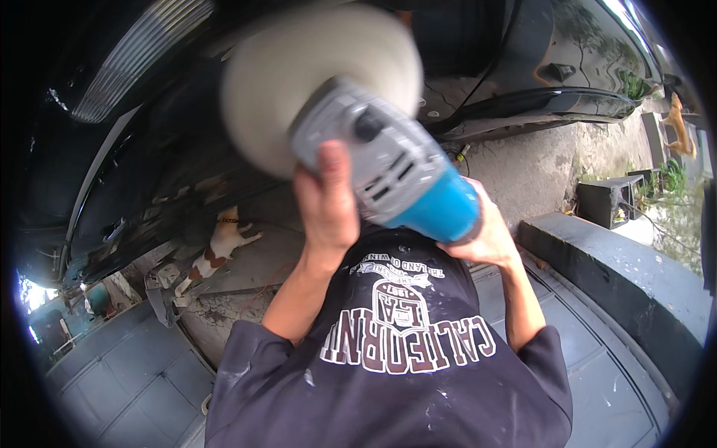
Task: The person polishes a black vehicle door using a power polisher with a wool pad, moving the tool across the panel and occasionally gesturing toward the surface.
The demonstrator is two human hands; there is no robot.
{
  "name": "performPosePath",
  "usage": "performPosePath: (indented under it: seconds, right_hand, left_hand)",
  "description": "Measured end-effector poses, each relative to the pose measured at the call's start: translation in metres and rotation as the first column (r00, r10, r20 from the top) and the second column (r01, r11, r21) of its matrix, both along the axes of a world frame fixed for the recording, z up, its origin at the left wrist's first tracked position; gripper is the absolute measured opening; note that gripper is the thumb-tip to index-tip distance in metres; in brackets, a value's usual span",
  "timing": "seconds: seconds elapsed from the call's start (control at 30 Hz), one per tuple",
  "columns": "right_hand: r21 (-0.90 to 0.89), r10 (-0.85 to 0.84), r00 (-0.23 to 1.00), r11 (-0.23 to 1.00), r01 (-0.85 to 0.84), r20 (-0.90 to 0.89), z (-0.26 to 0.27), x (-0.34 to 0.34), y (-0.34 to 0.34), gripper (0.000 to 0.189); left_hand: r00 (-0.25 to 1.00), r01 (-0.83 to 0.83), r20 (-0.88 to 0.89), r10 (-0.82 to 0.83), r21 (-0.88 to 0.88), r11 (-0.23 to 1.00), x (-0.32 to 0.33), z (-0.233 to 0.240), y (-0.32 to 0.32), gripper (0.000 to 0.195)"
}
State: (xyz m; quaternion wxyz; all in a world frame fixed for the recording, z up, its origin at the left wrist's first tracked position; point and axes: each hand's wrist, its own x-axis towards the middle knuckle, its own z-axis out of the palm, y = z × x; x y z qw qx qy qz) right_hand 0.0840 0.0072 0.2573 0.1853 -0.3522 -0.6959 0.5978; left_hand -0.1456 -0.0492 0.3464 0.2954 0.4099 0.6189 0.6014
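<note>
A rotary polisher with a grey wrapped head and a blue body is held up in front of my chest. Its large off-white round buffing pad is blurred, facing a glossy black car. My left hand grips the side of the grey head, thumb raised along it. Around the rear end of the blue body is my right hand, partly hidden behind it. Whether the pad touches the car's surface cannot be made out.
A white and brown dog is on the concrete at the left, near the car. Another dog stands at far right. A low wall and dark hollow blocks lie to the right. Grey metal gate panels are behind me.
</note>
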Motion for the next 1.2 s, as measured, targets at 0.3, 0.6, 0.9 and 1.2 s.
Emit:
performPosePath:
  seconds: [0.3,0.6,0.9,1.2]
  right_hand:
    - [-0.155,-0.152,0.987,0.977,0.143,-0.049,-0.008,0.042,-0.018,0.094]
    - [-0.133,0.072,0.994,0.988,-0.083,-0.084,0.009,-0.029,-0.034,0.091]
    - [-0.129,-0.113,0.988,0.987,0.099,-0.107,0.021,0.010,-0.034,0.088]
    - [-0.241,-0.176,0.978,0.960,0.146,-0.108,0.009,0.045,-0.029,0.090]
  left_hand:
    - [0.994,0.100,-0.052,-0.099,0.015,0.995,0.036,-0.009,0.034,0.065]
    - [0.977,-0.201,0.068,0.203,-0.034,0.979,-0.022,-0.001,-0.041,0.066]
    - [0.997,-0.029,0.075,0.028,0.020,0.999,0.019,0.014,0.004,0.069]
    - [0.988,0.107,0.115,-0.108,0.014,0.994,0.047,0.008,0.034,0.058]
